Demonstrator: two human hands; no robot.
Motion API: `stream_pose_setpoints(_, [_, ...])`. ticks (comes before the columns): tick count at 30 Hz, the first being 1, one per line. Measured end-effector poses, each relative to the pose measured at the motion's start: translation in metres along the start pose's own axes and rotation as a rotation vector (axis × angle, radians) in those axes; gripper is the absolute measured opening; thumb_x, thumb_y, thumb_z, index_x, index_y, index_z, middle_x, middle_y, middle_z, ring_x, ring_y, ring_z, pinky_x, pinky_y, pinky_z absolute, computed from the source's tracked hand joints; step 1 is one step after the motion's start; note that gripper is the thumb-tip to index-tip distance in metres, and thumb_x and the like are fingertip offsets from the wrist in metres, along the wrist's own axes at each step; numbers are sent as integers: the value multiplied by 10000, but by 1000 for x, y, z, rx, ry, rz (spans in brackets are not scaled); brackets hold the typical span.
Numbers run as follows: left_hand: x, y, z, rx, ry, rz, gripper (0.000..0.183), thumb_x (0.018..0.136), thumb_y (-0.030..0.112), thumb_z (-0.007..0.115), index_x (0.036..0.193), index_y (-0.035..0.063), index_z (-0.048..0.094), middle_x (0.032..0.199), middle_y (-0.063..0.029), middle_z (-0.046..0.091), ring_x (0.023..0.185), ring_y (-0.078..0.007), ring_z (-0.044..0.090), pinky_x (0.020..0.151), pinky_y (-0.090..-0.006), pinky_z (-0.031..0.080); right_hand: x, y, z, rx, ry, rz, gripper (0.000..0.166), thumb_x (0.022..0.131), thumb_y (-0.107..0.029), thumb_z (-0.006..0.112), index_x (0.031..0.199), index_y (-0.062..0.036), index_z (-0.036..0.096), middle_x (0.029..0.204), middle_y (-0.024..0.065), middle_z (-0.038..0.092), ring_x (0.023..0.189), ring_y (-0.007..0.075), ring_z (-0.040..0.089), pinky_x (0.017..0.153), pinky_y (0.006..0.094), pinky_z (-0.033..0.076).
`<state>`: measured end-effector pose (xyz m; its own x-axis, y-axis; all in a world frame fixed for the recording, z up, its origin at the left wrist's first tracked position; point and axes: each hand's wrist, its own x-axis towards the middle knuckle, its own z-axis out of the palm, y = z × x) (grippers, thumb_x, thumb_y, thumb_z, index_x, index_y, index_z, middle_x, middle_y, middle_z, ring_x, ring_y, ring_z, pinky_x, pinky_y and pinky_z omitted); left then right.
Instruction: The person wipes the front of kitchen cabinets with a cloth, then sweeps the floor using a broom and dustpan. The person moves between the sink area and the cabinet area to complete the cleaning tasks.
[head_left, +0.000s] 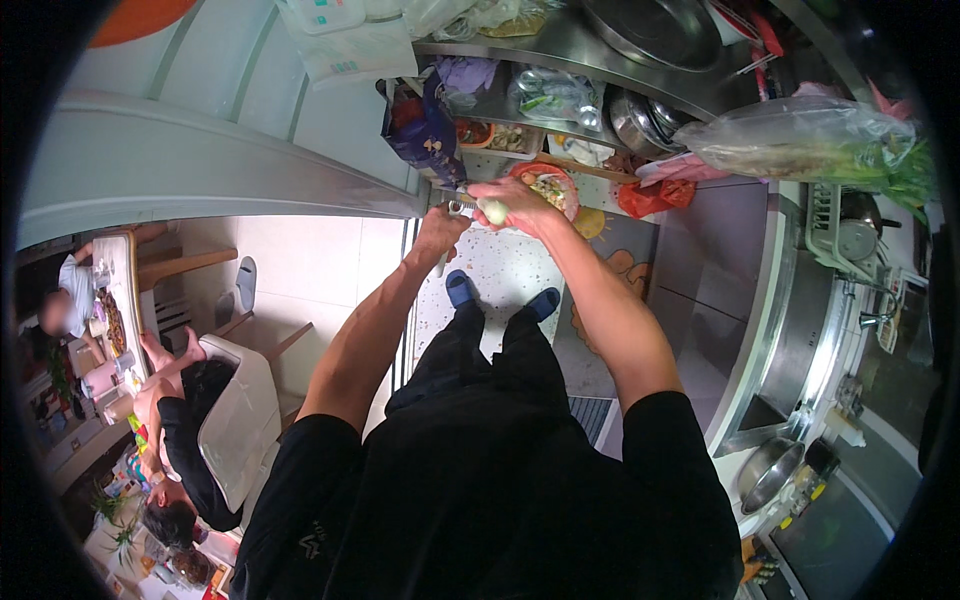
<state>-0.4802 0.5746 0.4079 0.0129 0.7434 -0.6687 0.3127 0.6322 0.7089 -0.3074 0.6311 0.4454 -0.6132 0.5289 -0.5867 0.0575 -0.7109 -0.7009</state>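
My left hand (440, 231) is closed around a light-coloured handled tool, which looks like a peeler (459, 206); its metal head points towards my other hand. In my right hand (521, 204) is a pale, rounded vegetable (493, 211), its exact kind unclear. The two hands are close together in front of me, the tool's head right beside the vegetable. Below and beyond my right hand stands a red plastic basin (576, 196) with light scraps in it. A dark blue printed bag (427, 135) rests just past my hands.
A steel counter with shelves (540, 56) is ahead, holding a large pan (656, 30) and steel pots (637, 124). A white door (247, 161) borders the left. A steel sink (787, 345) is on the right. Two people sit at a table (133, 300) far left.
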Motion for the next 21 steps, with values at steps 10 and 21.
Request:
stream_pose_setpoints(10, [2,9,1,-6,-47,-40,704,768,115,574,1384,16,248,665,-92,596,446,-165,564,380,-289,483,5,-46,14,55,-168,-1,513,851,-316,509,1229,20,419,914,189,607,762,238,636,673,307,524])
stream_pose_setpoints(21, [4,11,-1,-35,-60,-32,621,794,103,561,1343,58,274,649,-102,598,442,-191,589,369,-306,475,-4,-51,36,-1113,127,-348,404,767,-363,584,1049,-76,623,992,135,610,988,278,560,863,356,435])
